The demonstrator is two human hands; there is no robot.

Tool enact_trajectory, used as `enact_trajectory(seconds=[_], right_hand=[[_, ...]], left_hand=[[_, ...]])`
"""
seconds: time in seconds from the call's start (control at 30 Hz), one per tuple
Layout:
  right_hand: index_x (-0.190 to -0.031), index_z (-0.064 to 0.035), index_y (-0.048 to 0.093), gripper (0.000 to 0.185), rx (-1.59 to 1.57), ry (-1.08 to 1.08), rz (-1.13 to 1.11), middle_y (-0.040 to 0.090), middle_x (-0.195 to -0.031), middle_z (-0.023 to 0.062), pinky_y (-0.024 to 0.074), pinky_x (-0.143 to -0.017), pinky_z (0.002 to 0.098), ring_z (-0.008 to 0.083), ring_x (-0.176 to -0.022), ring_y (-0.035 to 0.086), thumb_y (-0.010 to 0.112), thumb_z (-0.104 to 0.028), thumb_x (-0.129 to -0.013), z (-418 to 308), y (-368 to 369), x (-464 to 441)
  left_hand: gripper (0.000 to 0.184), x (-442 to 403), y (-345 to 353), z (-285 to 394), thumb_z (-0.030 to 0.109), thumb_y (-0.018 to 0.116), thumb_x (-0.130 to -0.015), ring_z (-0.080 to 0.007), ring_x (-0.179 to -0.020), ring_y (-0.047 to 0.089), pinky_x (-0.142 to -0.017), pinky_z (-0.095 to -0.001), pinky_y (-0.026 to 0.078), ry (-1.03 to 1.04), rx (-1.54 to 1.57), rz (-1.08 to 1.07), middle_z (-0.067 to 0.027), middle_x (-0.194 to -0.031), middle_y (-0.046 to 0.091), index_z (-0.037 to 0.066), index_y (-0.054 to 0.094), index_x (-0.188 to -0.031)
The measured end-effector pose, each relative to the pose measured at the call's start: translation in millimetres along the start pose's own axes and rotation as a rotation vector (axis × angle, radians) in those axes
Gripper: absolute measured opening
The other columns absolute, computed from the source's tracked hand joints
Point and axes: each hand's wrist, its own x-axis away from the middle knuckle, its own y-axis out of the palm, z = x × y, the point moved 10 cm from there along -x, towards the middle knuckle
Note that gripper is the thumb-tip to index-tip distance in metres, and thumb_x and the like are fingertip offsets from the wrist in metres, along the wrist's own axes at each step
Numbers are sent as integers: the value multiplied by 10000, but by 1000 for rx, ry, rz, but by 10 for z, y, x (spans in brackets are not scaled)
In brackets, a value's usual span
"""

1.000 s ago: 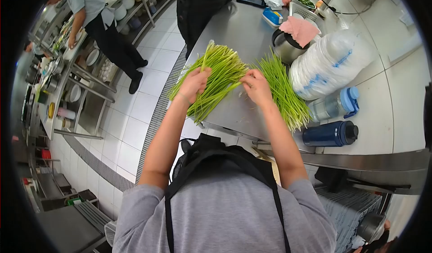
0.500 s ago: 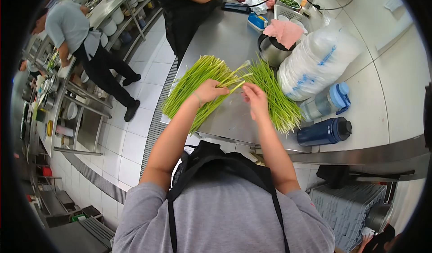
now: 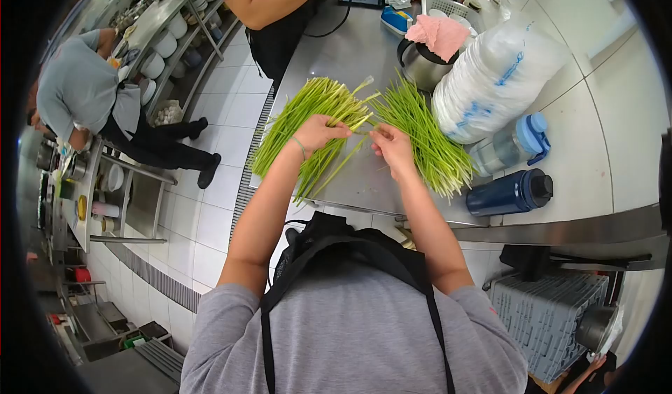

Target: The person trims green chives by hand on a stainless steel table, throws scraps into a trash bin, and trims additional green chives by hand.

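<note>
A wide pile of long green stalks (image 3: 294,117) with paler ends lies on the left of the steel table (image 3: 343,54). My left hand (image 3: 318,132) is at this pile's right side, its fingers closed on a few stalks. Just to its right, my right hand (image 3: 392,147) is pinched at the tip of a stalk; what sits between its fingertips is too small to make out. A second bundle of green stalks (image 3: 430,142) lies beyond my right hand, beside a wrapped white stack (image 3: 490,86).
Right of the bundles stand a clear bottle (image 3: 507,145), a dark blue bottle (image 3: 507,193) and a steel jug (image 3: 427,68) under a pink cloth (image 3: 439,35). One person (image 3: 273,9) stands at the table's far left; another (image 3: 91,93) bends over the left counter.
The person in black has leaned in, with an arm over the far table end. The person in grey has bent lower. My hands stay close together beside the left pile.
</note>
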Motion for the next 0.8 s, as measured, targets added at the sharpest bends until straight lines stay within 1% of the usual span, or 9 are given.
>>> enact_trajectory(seconds=[0.07,0.13,0.17,0.2,0.27,0.3,0.63,0.73,0.8], right_hand=[[-880,-5,600,181,104,-202,121,566,-683,6,387,-505,197,65,-553,492,620,-142,-764,-227,-15,77],[-877,-9,603,172,16,-157,22,566,-684,4,385,-506,195,63,-556,491,617,-141,-767,-280,128,121],[-873,-14,605,162,-71,-113,-77,565,-685,1,384,-506,194,62,-558,490,614,-140,-770,-267,235,134],[-873,-14,605,162,-71,-113,-76,565,-685,1,384,-506,194,62,-558,490,614,-140,-770,-261,239,135],[-870,-20,605,148,-116,-83,-187,569,-690,2,387,-511,190,63,-564,495,604,-136,-779,-222,350,139],[-870,-20,605,148,-116,-84,-187,569,-690,2,387,-511,190,63,-564,495,604,-136,-779,-220,338,126],[-784,-41,533,71,-202,-82,-225,562,-710,25,427,-543,219,117,-620,575,530,-109,-806,-168,297,93],[-787,-42,526,69,-214,-52,-210,563,-718,33,438,-555,229,124,-623,578,515,-106,-811,-127,251,82],[-789,-41,529,72,-219,-21,-182,564,-719,37,443,-562,233,125,-621,575,513,-107,-813,-90,194,71]], left_hand=[[154,-2,4,15,200,683,-707,-38,-466,324,-405,-209,226,10,11,3,58,-581,452,81,606,-767],[153,3,17,36,195,683,-706,-37,-466,327,-405,-207,227,18,24,5,56,-588,455,81,603,-771],[170,1,21,43,189,695,-687,-47,-483,352,-419,-213,260,12,34,10,38,-623,490,71,602,-767],[188,1,27,52,183,707,-668,-57,-500,377,-433,-220,293,7,44,15,19,-659,526,60,601,-762],[180,1,62,89,179,698,-683,-45,-487,357,-418,-208,264,18,28,4,34,-643,497,65,594,-776],[171,1,75,109,174,689,-697,-33,-474,337,-402,-197,235,30,12,-6,49,-626,468,70,588,-790],[162,61,75,168,168,676,-718,-20,-432,317,-394,-194,238,24,127,-62,56,-585,478,59,589,-802],[154,94,-24,244,179,669,-726,-16,-428,307,-386,-192,222,69,183,41,57,-593,487,62,590,-787],[172,64,-93,204,186,667,-723,-34,-482,403,-442,-193,314,64,137,22,25,-647,548,41,611,-796]])
